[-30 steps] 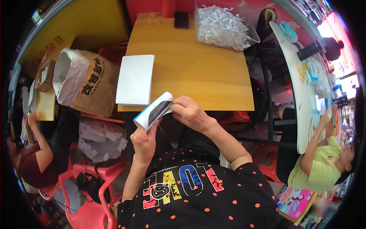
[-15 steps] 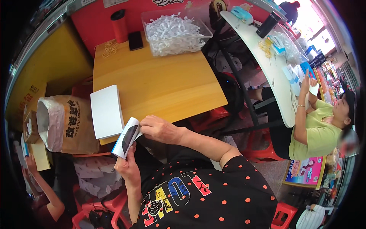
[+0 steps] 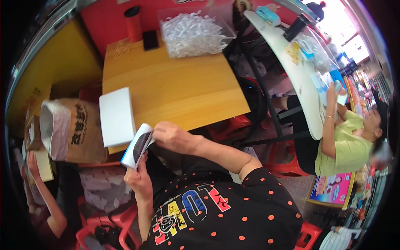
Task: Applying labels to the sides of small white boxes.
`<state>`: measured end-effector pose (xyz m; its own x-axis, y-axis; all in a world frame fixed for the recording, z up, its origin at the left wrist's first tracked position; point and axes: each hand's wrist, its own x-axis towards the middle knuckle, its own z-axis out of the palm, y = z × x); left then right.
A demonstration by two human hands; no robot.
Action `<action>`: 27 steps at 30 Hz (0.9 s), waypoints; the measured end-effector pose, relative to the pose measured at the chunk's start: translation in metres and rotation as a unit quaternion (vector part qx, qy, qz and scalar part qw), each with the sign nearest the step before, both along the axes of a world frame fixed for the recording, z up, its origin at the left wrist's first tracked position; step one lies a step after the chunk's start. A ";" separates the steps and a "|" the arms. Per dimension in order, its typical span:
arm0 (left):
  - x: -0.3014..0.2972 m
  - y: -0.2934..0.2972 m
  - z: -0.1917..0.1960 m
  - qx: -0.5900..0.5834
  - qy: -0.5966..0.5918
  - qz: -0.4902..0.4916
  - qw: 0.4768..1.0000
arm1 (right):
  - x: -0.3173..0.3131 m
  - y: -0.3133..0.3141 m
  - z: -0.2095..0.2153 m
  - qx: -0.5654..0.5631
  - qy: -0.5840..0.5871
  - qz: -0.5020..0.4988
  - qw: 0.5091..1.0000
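Observation:
My left hand (image 3: 139,179) grips a curled printed sheet (image 3: 134,150) from below, its thumb up against it. White, with a dark patch and a blue edge, the sheet is bent over just past the near left corner of the wooden table. My right hand (image 3: 174,137) has its fingers closed at the sheet's right edge, seemingly pinching it; the fingertips are partly hidden. Whether there is one layer or several, I cannot tell. Close by, a neat stack of white paper (image 3: 116,118) lies on the table's left edge.
On the wooden table (image 3: 179,87) are a clear bin (image 3: 196,54) of white paper strips, a black phone (image 3: 150,40), a red tumbler (image 3: 133,24) and rubber bands (image 3: 122,48). A brown sack (image 3: 79,131) stands left. Co-workers sit at a white table (image 3: 287,71) and at far left.
The view has shifted slightly. My hands keep their hold on the sheet, which is curled a little differently. The right-hand co-worker's hands have moved closer together.

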<state>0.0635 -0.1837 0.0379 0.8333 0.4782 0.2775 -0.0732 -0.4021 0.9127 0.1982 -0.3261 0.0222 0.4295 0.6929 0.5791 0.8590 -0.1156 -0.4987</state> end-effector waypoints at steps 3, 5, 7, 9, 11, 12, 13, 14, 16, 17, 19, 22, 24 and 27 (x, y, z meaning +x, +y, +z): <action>0.002 0.003 0.001 0.019 -0.004 0.004 1.000 | 0.003 -0.001 0.010 0.040 -0.011 -0.003 0.999; 0.001 0.006 -0.002 0.062 -0.018 0.003 0.998 | 0.002 -0.002 0.012 0.018 -0.008 0.008 1.000; -0.001 0.007 -0.001 0.067 -0.022 0.005 0.997 | -0.001 0.000 0.014 0.036 -0.007 0.009 0.999; -0.003 0.007 -0.002 0.056 -0.019 0.001 0.998 | -0.002 0.002 0.010 0.040 0.006 0.008 0.999; -0.004 0.007 0.001 0.056 0.001 -0.008 0.998 | -0.002 0.002 0.008 0.035 0.021 0.006 0.999; -0.003 0.007 -0.004 0.072 -0.032 0.007 0.997 | -0.003 0.001 0.008 0.028 0.030 0.008 0.999; -0.002 0.007 -0.007 0.078 -0.037 0.009 0.996 | -0.003 0.001 0.009 0.020 0.036 0.006 0.999; -0.002 0.008 -0.009 0.084 -0.041 0.011 0.996 | -0.005 0.002 0.010 0.029 0.042 -0.001 0.999; -0.003 0.009 -0.008 0.119 -0.050 0.008 0.992 | -0.005 0.000 0.004 0.022 0.069 -0.006 0.997; -0.004 0.009 -0.006 0.131 -0.051 0.007 0.990 | -0.004 -0.001 0.004 0.019 0.081 -0.010 0.996; -0.005 0.009 -0.005 0.156 -0.052 0.007 0.986 | -0.003 -0.006 0.019 -0.012 0.221 -0.028 0.975; -0.006 0.014 -0.007 0.172 -0.047 0.002 0.984 | 0.007 -0.016 0.027 -0.009 0.366 -0.039 0.930; -0.008 0.015 -0.004 0.180 -0.047 -0.002 0.983 | 0.012 -0.019 0.033 -0.026 0.415 -0.063 0.907; -0.008 0.017 -0.001 0.193 -0.052 -0.011 0.980 | 0.017 -0.015 0.038 -0.102 0.394 -0.058 0.912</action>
<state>0.0556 -0.1666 0.0367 0.7999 0.3032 0.5179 -0.1699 -0.7133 0.6800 0.2153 -0.3414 0.0602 0.7341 0.6748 -0.0758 0.2199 -0.3418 -0.9137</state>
